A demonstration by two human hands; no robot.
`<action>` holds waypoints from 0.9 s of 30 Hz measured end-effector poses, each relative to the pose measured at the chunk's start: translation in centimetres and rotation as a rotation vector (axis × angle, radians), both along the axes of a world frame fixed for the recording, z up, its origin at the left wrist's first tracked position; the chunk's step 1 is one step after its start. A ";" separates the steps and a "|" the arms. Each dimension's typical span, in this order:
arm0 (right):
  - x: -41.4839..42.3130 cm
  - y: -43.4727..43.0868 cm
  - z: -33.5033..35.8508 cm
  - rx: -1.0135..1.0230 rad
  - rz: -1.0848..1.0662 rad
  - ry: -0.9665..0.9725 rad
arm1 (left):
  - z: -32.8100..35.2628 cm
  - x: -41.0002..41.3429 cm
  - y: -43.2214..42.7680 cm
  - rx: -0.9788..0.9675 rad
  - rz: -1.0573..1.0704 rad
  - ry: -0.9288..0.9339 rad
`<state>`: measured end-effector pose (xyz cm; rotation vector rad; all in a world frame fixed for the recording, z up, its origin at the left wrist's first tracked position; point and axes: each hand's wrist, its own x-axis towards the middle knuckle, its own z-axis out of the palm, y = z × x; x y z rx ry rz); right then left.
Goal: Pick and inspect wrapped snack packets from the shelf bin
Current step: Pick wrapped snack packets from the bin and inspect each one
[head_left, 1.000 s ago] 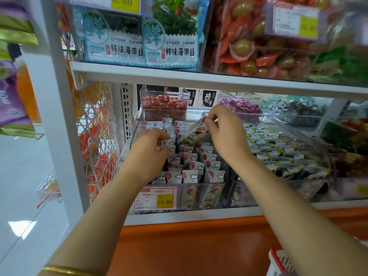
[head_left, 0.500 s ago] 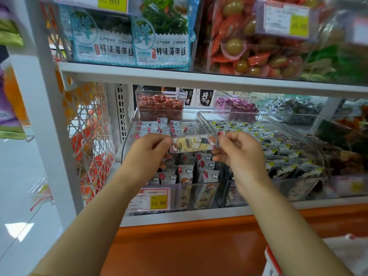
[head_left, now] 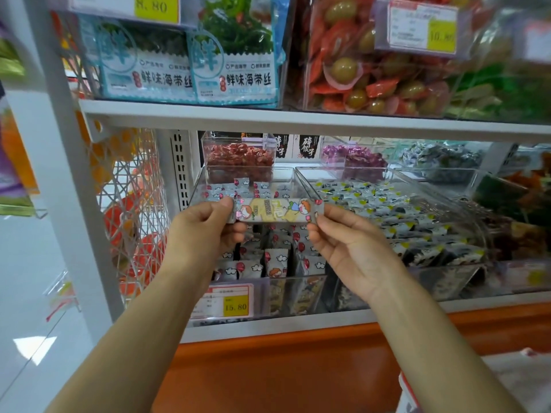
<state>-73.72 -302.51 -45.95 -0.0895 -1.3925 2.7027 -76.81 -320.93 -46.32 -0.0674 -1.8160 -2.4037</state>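
We held the snack packet (head_left: 275, 210) level between our two hands. The left hand (head_left: 202, 231) pinched one end seal and the right hand (head_left: 348, 245) pinched the other, just above the shelf bin (head_left: 295, 277). Since both grips sat only on the thin ends, we judged that pulling outward could tear the wrapper. A slack pinch could drop it among the packets (head_left: 277, 260) below our hands.

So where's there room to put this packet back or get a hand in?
Bare strip at the back of the left bin, between its packets and rear wall. A narrow dark gap shows by the left hand. Elsewhere rows stand tight; the right bin is heaped full.
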 end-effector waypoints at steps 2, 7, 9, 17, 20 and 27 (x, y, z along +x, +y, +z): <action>0.0 0.0 0.0 -0.043 -0.014 0.005 | 0.0 0.0 0.0 0.003 -0.005 0.020; -0.1 0.3 0.1 -0.114 -0.119 0.018 | 0.5 0.4 0.2 0.051 -0.168 0.041; -0.1 0.4 0.2 -0.113 -0.151 0.021 | 0.6 0.5 0.3 0.073 -0.188 0.044; 0.2 0.0 0.0 0.243 -0.272 0.136 | 0.3 0.6 -0.1 -0.056 -0.218 0.088; 0.2 -0.1 -0.2 0.406 -0.302 0.175 | 0.3 0.4 -0.1 -0.033 -0.267 0.048; 0.0 -0.1 -0.6 0.570 -0.186 0.233 | 0.1 0.2 -0.1 -0.020 -0.175 0.030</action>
